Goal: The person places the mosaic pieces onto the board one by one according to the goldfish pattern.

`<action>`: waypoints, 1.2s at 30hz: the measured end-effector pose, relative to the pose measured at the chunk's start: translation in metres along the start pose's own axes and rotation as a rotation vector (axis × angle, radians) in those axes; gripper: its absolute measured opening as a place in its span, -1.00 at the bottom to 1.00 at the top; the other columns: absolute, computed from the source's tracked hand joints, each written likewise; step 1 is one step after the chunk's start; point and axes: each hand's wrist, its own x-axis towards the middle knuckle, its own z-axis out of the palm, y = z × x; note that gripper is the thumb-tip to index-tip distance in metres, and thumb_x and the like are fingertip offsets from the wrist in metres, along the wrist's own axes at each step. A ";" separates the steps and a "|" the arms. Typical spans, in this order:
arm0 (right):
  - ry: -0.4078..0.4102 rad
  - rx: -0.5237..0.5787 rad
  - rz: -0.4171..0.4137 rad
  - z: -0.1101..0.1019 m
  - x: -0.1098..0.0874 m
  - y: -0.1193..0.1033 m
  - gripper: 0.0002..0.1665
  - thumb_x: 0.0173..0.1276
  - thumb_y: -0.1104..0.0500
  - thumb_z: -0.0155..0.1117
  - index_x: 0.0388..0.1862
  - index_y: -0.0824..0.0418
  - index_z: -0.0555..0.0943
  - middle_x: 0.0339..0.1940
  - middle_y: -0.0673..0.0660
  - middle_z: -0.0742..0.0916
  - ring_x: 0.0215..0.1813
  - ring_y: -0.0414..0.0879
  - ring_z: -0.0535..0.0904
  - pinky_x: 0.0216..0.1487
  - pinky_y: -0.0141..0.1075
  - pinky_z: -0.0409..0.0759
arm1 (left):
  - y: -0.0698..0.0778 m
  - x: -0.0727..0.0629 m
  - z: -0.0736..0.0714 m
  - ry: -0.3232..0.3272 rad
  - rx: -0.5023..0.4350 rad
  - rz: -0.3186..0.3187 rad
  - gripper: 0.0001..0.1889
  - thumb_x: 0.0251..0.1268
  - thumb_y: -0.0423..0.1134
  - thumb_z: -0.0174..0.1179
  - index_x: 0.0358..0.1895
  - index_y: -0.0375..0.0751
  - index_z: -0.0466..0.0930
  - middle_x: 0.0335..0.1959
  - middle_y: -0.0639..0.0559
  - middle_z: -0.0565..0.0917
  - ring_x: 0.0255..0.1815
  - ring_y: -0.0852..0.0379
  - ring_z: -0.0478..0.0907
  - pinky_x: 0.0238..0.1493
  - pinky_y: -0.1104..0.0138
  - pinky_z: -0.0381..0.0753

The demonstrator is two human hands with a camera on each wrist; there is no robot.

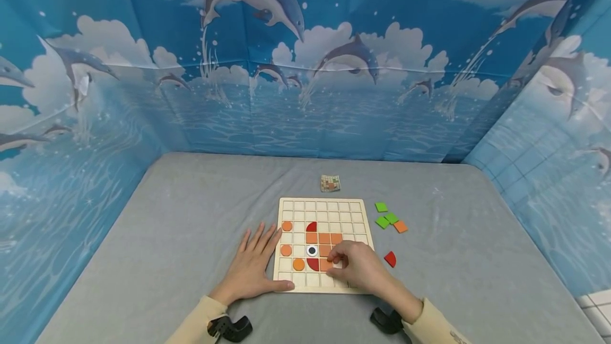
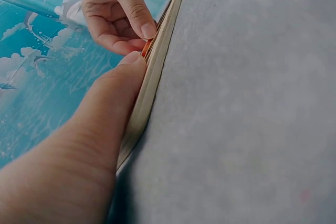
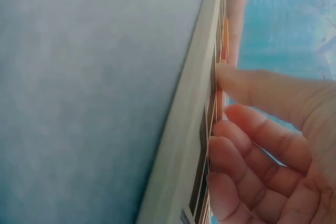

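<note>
A pale wooden grid board [image 1: 341,217] lies on the table. My left hand [image 1: 255,267] rests along its left side, fingers straight, with the thumb on the near edge. Over the lower middle cells, my right hand [image 1: 360,264] pinches an orange square tile [image 3: 220,103] between thumb and forefinger, low against the board. Around it sit other orange square tiles [image 1: 324,238], a black-and-white eye tile [image 1: 312,250] and two red quarter-round tiles [image 1: 312,264]. Orange round tiles [image 1: 298,264] occupy cells toward the left. The right hand partly covers the cells beneath it.
Right of the board lie several green square tiles [image 1: 381,207], one loose orange square tile [image 1: 400,226] and a red quarter-round piece [image 1: 390,258]. A small patterned card [image 1: 330,183] is beyond the far edge. Grey cloth [image 1: 205,201] covers the table, with dolphin-print curtains around it.
</note>
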 end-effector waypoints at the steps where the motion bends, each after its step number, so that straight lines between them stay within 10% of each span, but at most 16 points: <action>1: 0.000 -0.001 -0.001 0.000 0.000 0.000 -0.77 -0.06 0.16 0.58 -0.50 0.03 0.63 -0.58 -0.17 0.56 -0.55 -0.33 0.36 -0.53 -0.43 0.40 | 0.000 0.000 0.000 -0.002 0.000 -0.001 0.25 -0.19 0.69 -0.08 0.53 -0.07 -0.11 0.52 -0.01 -0.04 0.51 -0.05 -0.28 0.41 -0.01 -0.36; 21: 0.074 0.156 0.054 -0.031 -0.011 0.036 -0.93 0.20 0.08 0.42 -0.39 -0.01 0.67 -0.48 -0.20 0.59 -0.53 -0.29 0.44 -0.55 -0.39 0.45 | 0.003 -0.001 0.000 0.006 -0.013 0.014 0.24 -0.18 0.68 -0.07 0.53 -0.08 -0.09 0.52 -0.03 -0.02 0.51 -0.06 -0.26 0.41 0.00 -0.36; 36: 0.265 -0.016 0.380 -0.071 -0.017 0.102 -0.60 0.23 0.10 0.37 -0.08 0.37 0.62 -0.28 0.19 0.64 -0.37 -0.04 0.54 -0.53 -0.27 0.48 | 0.002 -0.002 -0.001 0.001 0.000 0.002 0.25 -0.19 0.68 -0.07 0.53 -0.08 -0.09 0.52 -0.02 -0.03 0.51 -0.05 -0.27 0.40 0.01 -0.38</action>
